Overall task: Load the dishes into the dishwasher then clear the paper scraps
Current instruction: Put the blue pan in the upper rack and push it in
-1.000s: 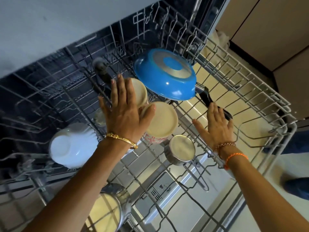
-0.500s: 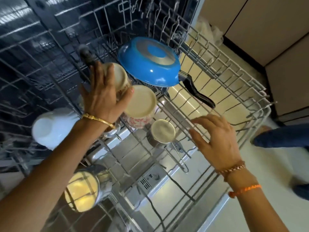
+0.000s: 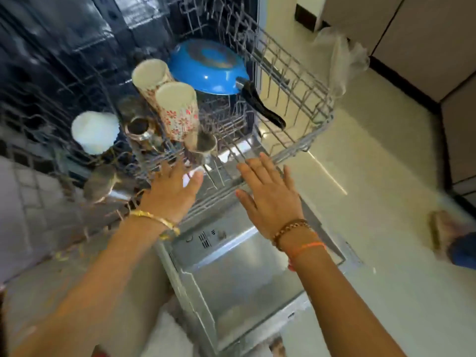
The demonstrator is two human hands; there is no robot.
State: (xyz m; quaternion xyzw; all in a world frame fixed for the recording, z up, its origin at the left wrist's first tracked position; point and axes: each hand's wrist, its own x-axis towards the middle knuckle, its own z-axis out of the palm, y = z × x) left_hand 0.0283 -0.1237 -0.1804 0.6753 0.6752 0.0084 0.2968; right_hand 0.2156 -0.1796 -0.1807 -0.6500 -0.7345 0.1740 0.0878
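Both hands, left hand [image 3: 172, 192] and right hand [image 3: 271, 193], lie flat with fingers straight on the near rim of the rack [image 3: 296, 153], gripping nothing. The rack holds steel cups [image 3: 203, 148], two floral cups [image 3: 177, 110] and, farthest, an upturned blue pan [image 3: 206, 65].

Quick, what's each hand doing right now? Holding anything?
Left hand: open, fingers spread at the front edge of the dishwasher rack, holding nothing.
Right hand: open, fingers straight at the rack's front edge, holding nothing.
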